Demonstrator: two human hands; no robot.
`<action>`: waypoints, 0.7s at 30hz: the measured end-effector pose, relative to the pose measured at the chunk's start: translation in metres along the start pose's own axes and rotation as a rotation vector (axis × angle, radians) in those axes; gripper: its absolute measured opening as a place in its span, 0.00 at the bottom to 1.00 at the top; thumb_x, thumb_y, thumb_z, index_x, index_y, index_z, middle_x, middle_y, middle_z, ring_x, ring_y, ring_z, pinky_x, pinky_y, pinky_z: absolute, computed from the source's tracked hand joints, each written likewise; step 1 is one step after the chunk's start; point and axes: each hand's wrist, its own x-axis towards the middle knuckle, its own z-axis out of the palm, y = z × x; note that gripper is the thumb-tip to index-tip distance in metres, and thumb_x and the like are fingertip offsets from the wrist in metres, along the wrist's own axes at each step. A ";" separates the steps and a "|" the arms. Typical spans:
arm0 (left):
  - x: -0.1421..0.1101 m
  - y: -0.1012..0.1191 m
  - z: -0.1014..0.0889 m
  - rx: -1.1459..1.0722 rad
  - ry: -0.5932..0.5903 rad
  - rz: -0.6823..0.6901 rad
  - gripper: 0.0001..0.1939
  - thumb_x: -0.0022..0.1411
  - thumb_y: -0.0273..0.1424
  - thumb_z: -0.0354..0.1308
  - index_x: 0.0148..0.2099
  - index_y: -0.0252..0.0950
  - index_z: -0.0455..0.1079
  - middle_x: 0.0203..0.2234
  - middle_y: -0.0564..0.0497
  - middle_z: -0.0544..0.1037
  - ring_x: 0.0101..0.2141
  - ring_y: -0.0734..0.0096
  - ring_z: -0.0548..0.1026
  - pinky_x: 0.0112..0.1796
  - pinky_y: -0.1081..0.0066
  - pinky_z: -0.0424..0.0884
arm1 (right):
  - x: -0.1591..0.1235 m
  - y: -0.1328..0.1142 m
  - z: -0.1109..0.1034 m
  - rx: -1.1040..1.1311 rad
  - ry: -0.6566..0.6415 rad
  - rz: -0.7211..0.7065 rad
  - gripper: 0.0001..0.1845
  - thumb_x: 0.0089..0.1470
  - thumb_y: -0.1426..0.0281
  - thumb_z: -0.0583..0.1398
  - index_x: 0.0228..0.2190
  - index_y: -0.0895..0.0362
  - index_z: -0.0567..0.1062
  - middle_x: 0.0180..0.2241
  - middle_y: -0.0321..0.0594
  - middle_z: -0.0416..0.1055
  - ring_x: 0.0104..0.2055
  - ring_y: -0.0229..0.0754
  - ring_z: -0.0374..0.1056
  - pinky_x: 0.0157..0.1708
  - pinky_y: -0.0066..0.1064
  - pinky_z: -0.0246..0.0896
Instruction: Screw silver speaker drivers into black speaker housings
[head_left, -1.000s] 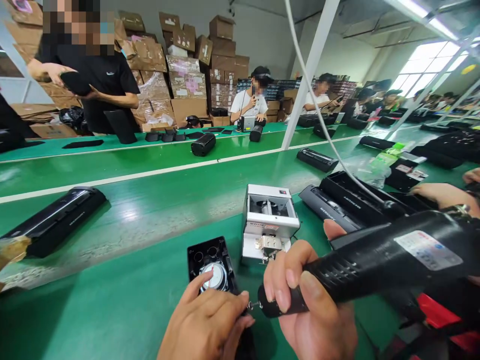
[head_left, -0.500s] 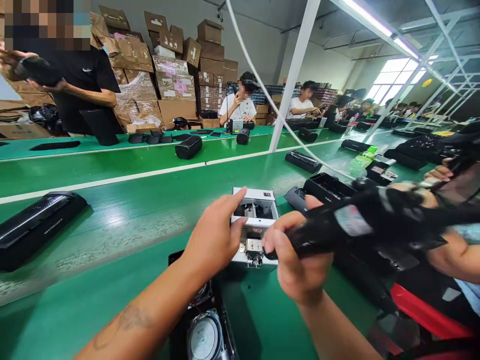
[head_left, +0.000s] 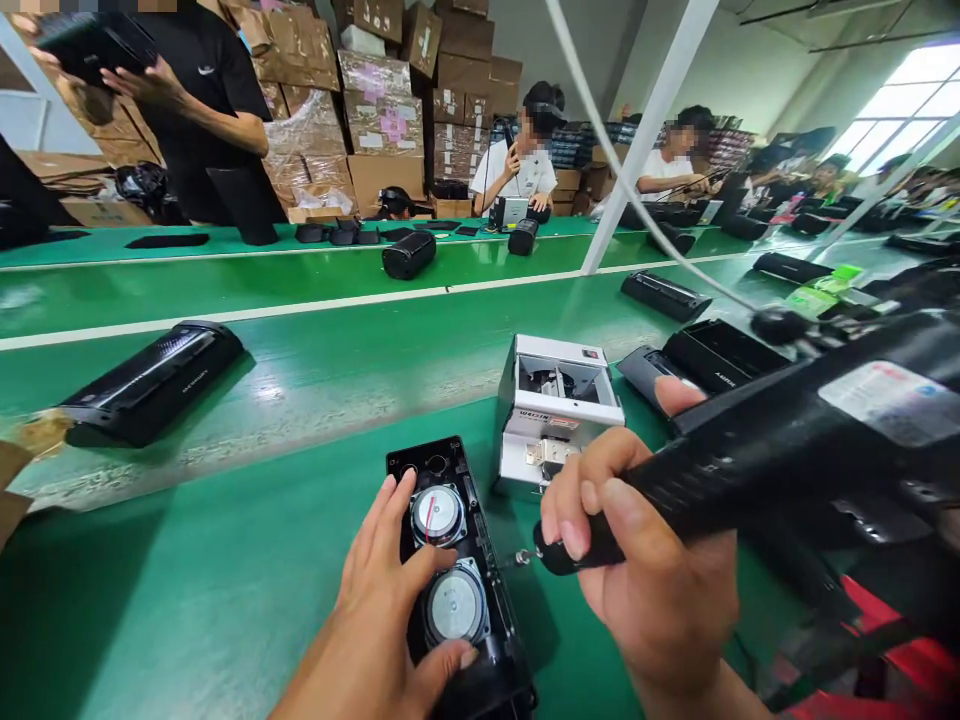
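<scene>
One black casing [head_left: 474, 545], open side up on the green surface [head_left: 247, 560], ahead of the wearer, between the two hands. Two round speakers inside, one above the other: upper speaker [head_left: 436, 514], with a red wire [head_left: 429, 512] across the back; lower speaker [head_left: 455, 603], nearer the wearer. State of work, as judged: both speakers seated in place; interior uncovered; fastening of each corner too small to tell.

One left hand [head_left: 382, 610], palm down over the casing's left side, arm reaching in from below. Fingers spread apart: two stretched along the far left edge, one laid between the speakers, thumb at the lower speaker's near rim.

One right hand [head_left: 645, 560], fingers clamped around the front of a black electric screwdriver [head_left: 787, 430]. Tool nearly level, bit [head_left: 523, 556] aimed leftward at the casing's right edge; contact with a screw not possible to tell.

One white machine [head_left: 559, 408], just beyond the casing and to the right. Dark housings [head_left: 724, 360] farther right; another black housing [head_left: 157, 385] well apart, to the left. One pale cable [head_left: 622, 180] overhead. Across the line: a person in black [head_left: 217, 110], dark unit [head_left: 97, 45] in hand; stacked cartons [head_left: 382, 110] behind.
</scene>
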 end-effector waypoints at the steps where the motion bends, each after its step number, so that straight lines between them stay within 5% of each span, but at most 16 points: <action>1: 0.001 0.001 0.000 0.007 -0.001 0.005 0.28 0.52 0.24 0.70 0.55 0.44 0.74 0.79 0.46 0.37 0.75 0.31 0.43 0.62 0.26 0.64 | -0.001 0.004 0.004 0.013 0.000 -0.017 0.31 0.65 0.74 0.62 0.63 0.42 0.62 0.27 0.26 0.67 0.21 0.34 0.64 0.23 0.30 0.66; 6: 0.004 0.003 -0.005 0.028 -0.001 0.041 0.25 0.54 0.25 0.68 0.54 0.44 0.73 0.78 0.46 0.43 0.75 0.32 0.43 0.62 0.28 0.66 | -0.006 0.037 0.004 -0.029 -0.102 0.024 0.29 0.67 0.75 0.61 0.63 0.43 0.62 0.31 0.28 0.69 0.24 0.34 0.66 0.28 0.32 0.67; 15: 0.004 0.000 -0.004 0.030 -0.017 0.083 0.23 0.56 0.27 0.65 0.55 0.41 0.73 0.77 0.40 0.49 0.75 0.30 0.41 0.62 0.26 0.64 | -0.016 0.059 -0.007 -0.128 -0.160 0.041 0.06 0.68 0.73 0.62 0.45 0.51 0.74 0.30 0.30 0.67 0.27 0.36 0.67 0.30 0.34 0.68; 21: 0.004 0.003 -0.007 0.018 -0.041 0.044 0.23 0.57 0.27 0.65 0.56 0.43 0.73 0.77 0.44 0.48 0.76 0.33 0.40 0.62 0.27 0.65 | -0.016 0.064 -0.009 -0.083 -0.183 0.038 0.19 0.68 0.75 0.61 0.55 0.46 0.68 0.33 0.28 0.69 0.28 0.33 0.67 0.32 0.32 0.68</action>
